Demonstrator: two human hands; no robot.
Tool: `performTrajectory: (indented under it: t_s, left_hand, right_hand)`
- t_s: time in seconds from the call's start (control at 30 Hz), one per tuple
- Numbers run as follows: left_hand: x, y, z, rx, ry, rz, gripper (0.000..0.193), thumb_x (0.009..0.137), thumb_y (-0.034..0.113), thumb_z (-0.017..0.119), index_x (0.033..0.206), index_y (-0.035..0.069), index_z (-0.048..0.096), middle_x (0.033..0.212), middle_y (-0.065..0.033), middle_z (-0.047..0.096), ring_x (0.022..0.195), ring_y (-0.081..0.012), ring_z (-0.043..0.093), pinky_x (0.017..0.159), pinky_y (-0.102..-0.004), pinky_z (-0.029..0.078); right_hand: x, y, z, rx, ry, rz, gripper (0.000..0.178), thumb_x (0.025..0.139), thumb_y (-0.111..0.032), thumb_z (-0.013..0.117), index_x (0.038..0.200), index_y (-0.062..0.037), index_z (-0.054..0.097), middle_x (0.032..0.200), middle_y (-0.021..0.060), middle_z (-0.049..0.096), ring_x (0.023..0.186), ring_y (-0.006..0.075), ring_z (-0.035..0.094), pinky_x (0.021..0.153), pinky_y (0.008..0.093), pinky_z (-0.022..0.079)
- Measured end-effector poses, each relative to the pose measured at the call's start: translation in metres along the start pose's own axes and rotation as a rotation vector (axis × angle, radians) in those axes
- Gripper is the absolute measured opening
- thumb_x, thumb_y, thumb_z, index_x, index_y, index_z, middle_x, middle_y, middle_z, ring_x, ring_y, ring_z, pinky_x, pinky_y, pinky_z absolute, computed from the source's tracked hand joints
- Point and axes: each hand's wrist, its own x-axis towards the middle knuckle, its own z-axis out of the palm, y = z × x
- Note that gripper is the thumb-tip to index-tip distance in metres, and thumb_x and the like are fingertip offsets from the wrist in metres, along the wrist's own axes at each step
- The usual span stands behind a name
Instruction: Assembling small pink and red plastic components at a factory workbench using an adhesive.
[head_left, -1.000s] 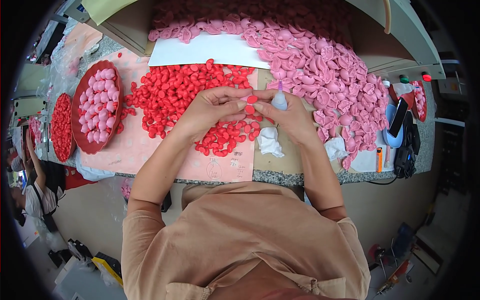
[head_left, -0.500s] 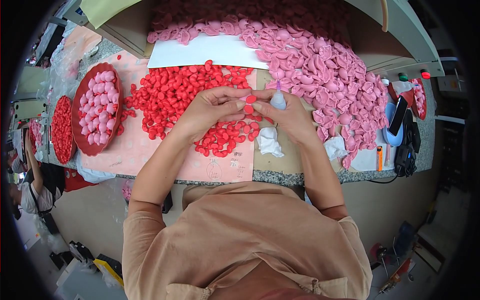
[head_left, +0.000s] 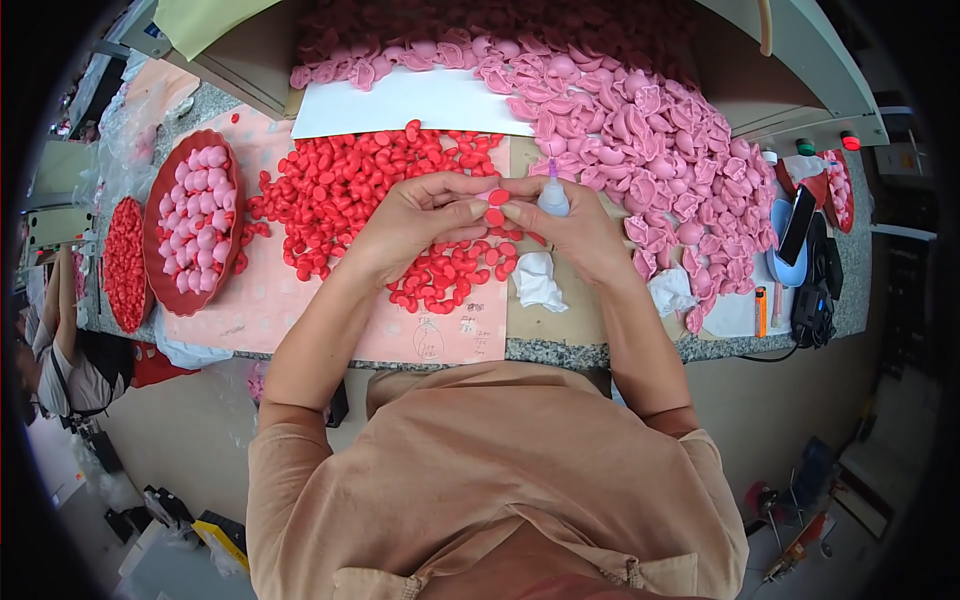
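Note:
Close together above the table, my two hands meet at the fingertips around a small pink piece with glossy red, bean-like parts (head_left: 495, 215) on it. My left hand (head_left: 425, 220) is closed, pinching the piece between thumb and fingers. My right hand (head_left: 585, 235) is closed too, its thumb pressed to the red part. A small squeeze bottle (head_left: 553, 198) with a thin pointed tip stands upright in the grip of my right hand. The fingers hide much of the pink piece. Under and beyond my left hand spreads a heap of loose red parts (head_left: 345, 195).
Pink shell-like pieces (head_left: 650, 150) pile up at the back right. A red scalloped tray (head_left: 170, 285) of pink-and-red pieces lies left, beside a bowl of red parts (head_left: 125, 260). Crumpled tissues (head_left: 540, 285), an orange marker (head_left: 760, 313) and a phone (head_left: 797, 228) lie right.
My hands keep the same pinch on the piece, with hardly any movement. At the far left, the other person has shifted slightly.

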Motion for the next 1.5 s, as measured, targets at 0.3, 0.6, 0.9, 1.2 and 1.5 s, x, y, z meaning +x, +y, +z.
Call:
performTrajectory:
  t_s: [0.3, 0.6, 0.9, 1.2, 1.5]
  left_hand:
    - [0.0019, 0.0000, 0.0053, 0.000, 0.003, 0.004, 0.027, 0.088, 0.005, 0.057, 0.114, 0.001, 0.057, 0.110, -0.0091, 0.060, 0.099, -0.0173, 0.060, 0.087, -0.0301, 0.052]
    - [0.0032, -0.0004, 0.0071, -0.003, 0.004, 0.012, 0.026, 0.088, 0.006, 0.058, 0.114, 0.001, 0.058, 0.108, -0.0082, 0.061, 0.098, -0.0164, 0.060, 0.087, -0.0293, 0.052]
    - [0.0028, -0.0019, 0.0032, 0.000, 0.000, 0.015, 0.027, 0.088, 0.007, 0.058, 0.114, 0.001, 0.058, 0.109, -0.0083, 0.060, 0.098, -0.0165, 0.060, 0.086, -0.0293, 0.052]
    - [-0.0004, -0.0012, 0.0000, 0.010, 0.000, 0.012, 0.026, 0.088, 0.007, 0.058, 0.114, 0.001, 0.058, 0.111, -0.0087, 0.060, 0.099, -0.0170, 0.060, 0.087, -0.0298, 0.052]
    - [-0.0014, -0.0017, -0.0017, 0.002, 0.003, 0.013, 0.026, 0.088, 0.006, 0.058, 0.113, 0.001, 0.058, 0.110, -0.0087, 0.060, 0.098, -0.0174, 0.061, 0.087, -0.0298, 0.052]
  right_hand:
    - [-0.0019, -0.0022, -0.0042, -0.010, 0.013, 0.011, 0.030, 0.085, -0.010, 0.063, 0.111, 0.0054, 0.058, 0.093, 0.0095, 0.066, 0.083, 0.0124, 0.063, 0.073, 0.0238, 0.051]
    - [-0.0017, -0.0037, -0.0058, -0.004, 0.009, 0.017, 0.031, 0.085, -0.010, 0.063, 0.111, 0.0058, 0.058, 0.093, 0.0103, 0.066, 0.084, 0.0134, 0.063, 0.075, 0.0255, 0.052]
    - [-0.0012, -0.0014, -0.0034, 0.007, 0.010, 0.018, 0.031, 0.085, -0.010, 0.063, 0.111, 0.0056, 0.058, 0.093, 0.0099, 0.066, 0.083, 0.0128, 0.063, 0.075, 0.0249, 0.051]
    - [-0.0002, 0.0003, 0.0014, -0.003, 0.021, 0.021, 0.029, 0.085, -0.009, 0.063, 0.110, 0.0051, 0.058, 0.093, 0.0094, 0.066, 0.084, 0.0128, 0.063, 0.074, 0.0245, 0.051]
    - [-0.0003, 0.0008, 0.0031, 0.020, 0.030, 0.028, 0.030, 0.084, -0.008, 0.064, 0.110, 0.0052, 0.058, 0.093, 0.0094, 0.066, 0.084, 0.0122, 0.063, 0.074, 0.0238, 0.051]
